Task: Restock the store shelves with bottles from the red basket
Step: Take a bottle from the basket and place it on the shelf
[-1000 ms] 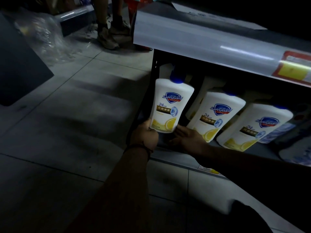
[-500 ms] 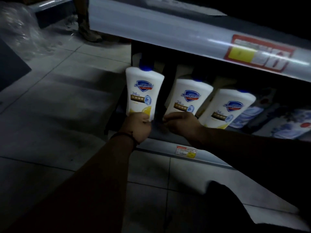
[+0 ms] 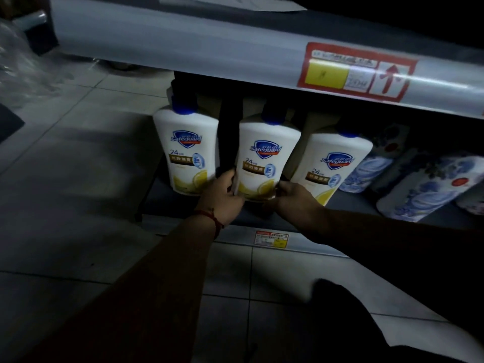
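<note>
Three bottles: white soap bottles with blue caps are standing in a row on the bottom shelf (image 3: 162,203), centre of the frame.
Left hand (image 3: 222,196): it is gripping the lower left edge of the middle bottle (image 3: 267,158), fingers curled round it.
Right hand (image 3: 294,197): it is pinching the lower right corner of the same bottle.
Step in hand: the person is probably squaring this bottle into the row. Pushing low and equally on both sides should be keeping it upright, label to the front.
Edges: a dark post (image 3: 227,137) is standing just beside it on the left. The upper shelf lip (image 3: 183,48) is hanging over the caps, so lifting room looks small.
Open room: the tiled floor (image 3: 78,192) at lower left is giving space for drawing the arms back.
Red basket: not in view.
</note>
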### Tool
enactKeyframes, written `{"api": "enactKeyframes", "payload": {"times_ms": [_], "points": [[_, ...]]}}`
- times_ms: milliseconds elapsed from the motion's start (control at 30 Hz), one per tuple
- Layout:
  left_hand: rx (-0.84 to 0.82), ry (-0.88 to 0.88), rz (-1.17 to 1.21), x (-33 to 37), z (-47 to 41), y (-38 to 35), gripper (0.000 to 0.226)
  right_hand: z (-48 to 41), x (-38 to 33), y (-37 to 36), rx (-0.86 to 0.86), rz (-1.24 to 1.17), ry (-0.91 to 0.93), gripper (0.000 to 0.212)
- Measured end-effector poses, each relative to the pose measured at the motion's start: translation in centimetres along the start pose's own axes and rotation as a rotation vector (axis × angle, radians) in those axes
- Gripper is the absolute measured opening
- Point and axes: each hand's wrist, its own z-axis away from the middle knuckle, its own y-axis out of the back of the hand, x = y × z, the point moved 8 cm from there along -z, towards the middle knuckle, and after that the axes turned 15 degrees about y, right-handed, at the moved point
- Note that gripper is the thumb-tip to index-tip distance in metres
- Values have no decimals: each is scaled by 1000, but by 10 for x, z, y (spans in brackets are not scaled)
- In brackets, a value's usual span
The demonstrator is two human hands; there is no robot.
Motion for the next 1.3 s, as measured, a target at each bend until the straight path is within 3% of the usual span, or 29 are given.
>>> {"api": "enactKeyframes", "payload": {"times_ms": [233,467,533,667,733,867,933,1033,1100,1200,1300], "points": [[3,0,113,1,5,1,59,-2,0,0,-33,12,43,60],[19,-17,69,6,8,1,57,-2,-2,1,-63,20,70,73],[10,-17,-18,6,6,0,52,0,-3,4,-100,40,76,64],[147,20,-401,10,1,7,18,9,0,23,-141,102,28,55],[145,45,-489,14,5,4,23,17,0,41,-126,152,-7,52],[0,196,-382,11,11,-15,21,26,4,77,-45,177,-42,13],[-73,163,-422,21,12,-34,20,28,14,88,-33,219,-96,19],[-121,53,-486,44,14,-65,22,35,33,103,64,163,-191,4],[-139,38,-523,50,11,-82,28,36,46,109,99,157,-215,16],[-150,36,-538,51,5,-99,62,34,57,108,106,93,-194,31],[-135,37,-448,53,5,-104,60,32,58,106,130,-30,-139,39]]}}
